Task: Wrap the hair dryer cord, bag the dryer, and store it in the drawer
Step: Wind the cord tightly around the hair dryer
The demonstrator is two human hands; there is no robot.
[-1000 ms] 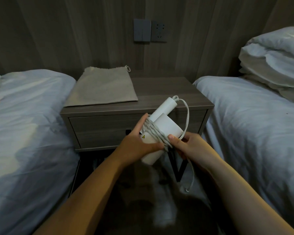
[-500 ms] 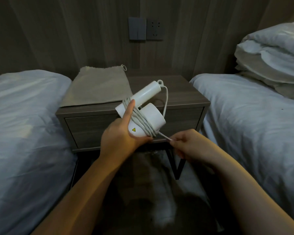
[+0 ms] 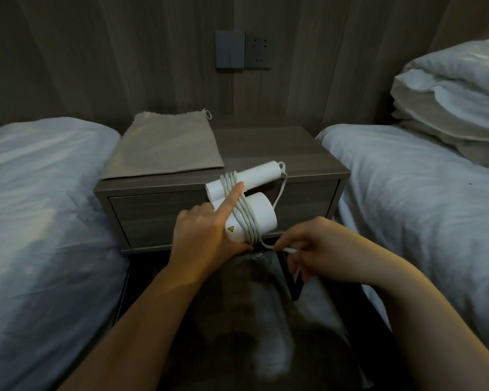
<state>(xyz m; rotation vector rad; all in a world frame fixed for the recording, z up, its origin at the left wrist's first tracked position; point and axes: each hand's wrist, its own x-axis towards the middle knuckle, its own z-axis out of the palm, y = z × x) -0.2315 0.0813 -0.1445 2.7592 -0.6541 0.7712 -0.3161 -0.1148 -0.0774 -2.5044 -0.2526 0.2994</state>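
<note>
My left hand (image 3: 206,235) grips a white hair dryer (image 3: 261,214) in front of the nightstand, with the forefinger stretched up over the wound cord. The white cord (image 3: 244,218) circles the folded handle and barrel in several loops. My right hand (image 3: 319,249) pinches the loose end of the cord just right of the dryer and holds it taut. A flat beige drawstring bag (image 3: 164,145) lies on the left half of the nightstand top. The drawer (image 3: 158,213) in the nightstand front is closed.
The wooden nightstand (image 3: 302,153) stands between two beds with white sheets, one bed (image 3: 40,207) on the left and another bed (image 3: 424,198) on the right with stacked pillows (image 3: 452,91). A switch and socket (image 3: 243,49) sit on the wall above.
The dryer rose and turned so its handle points up right. My right hand drew the cord end down and to the right, pulling the last loop tight around the dryer.
</note>
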